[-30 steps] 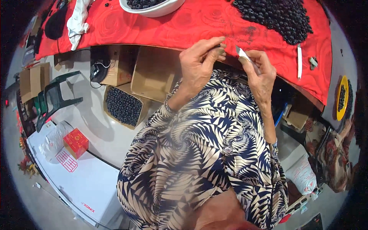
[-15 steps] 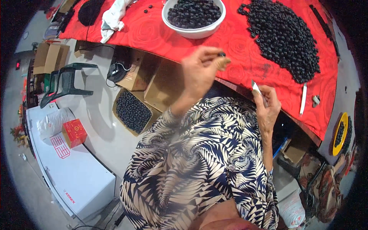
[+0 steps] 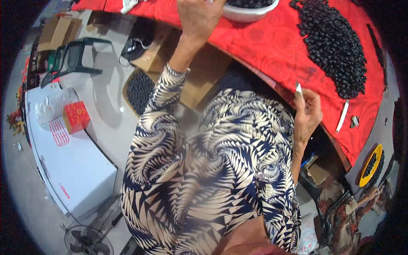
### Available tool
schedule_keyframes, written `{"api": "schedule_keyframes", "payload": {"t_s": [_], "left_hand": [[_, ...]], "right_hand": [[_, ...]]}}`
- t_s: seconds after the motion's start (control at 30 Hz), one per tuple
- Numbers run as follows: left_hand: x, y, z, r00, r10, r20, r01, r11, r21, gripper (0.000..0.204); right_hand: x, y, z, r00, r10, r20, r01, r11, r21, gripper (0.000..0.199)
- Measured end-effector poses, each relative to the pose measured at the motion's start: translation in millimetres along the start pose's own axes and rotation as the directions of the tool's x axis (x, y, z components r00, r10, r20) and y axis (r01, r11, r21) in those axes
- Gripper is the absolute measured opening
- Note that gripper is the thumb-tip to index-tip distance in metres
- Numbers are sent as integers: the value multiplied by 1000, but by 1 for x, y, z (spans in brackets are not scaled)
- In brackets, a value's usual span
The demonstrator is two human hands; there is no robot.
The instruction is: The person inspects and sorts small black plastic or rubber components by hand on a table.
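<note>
The right hand point(image 3: 307, 114) pinches a small pale blade point(image 3: 298, 88) upright between closed fingers at the red cloth point(image 3: 272, 46) edge; the left hand point(image 3: 199, 17), at eleven o'clock from it, reaches beside the white bowl point(image 3: 250, 15), its grip cut off from view; the heap of dark berries point(image 3: 333, 46) lies at one o'clock of the blade; a white knife point(image 3: 342, 115) rests at three o'clock.

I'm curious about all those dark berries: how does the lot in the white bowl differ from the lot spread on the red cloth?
The berries in the white bowl are contained, and the left hand is right beside them. The loose heap lies spread flat on the red cloth, far wider, untouched; the right hand holds a small blade below it. Both look small, round and black.
</note>
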State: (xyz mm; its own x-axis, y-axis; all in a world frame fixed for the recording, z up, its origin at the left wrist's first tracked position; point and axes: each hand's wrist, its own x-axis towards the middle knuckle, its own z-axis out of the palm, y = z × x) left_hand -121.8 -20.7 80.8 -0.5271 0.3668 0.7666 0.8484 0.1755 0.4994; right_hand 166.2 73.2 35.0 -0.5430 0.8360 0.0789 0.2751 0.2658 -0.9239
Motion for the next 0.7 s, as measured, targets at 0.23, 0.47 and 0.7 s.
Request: {"api": "schedule_keyframes", "payload": {"t_s": [0.23, 0.47, 0.7], "left_hand": [[-7, -7, -17, 895, -334, 297, 401, 893, -203, 39], [-6, 12, -35, 954, 202, 221, -265, 914, 307, 29], [-31, -35, 5, 872, 290, 394, -323, 946, 19, 33]], "right_hand": [[1, 8, 8, 1000, -28, 8, 28, 998, 55, 15], [0, 6, 5, 1000, 7, 14, -8, 998, 62, 14], [-1, 10, 2, 1000, -5, 17, 5, 1000, 22, 14]]}}
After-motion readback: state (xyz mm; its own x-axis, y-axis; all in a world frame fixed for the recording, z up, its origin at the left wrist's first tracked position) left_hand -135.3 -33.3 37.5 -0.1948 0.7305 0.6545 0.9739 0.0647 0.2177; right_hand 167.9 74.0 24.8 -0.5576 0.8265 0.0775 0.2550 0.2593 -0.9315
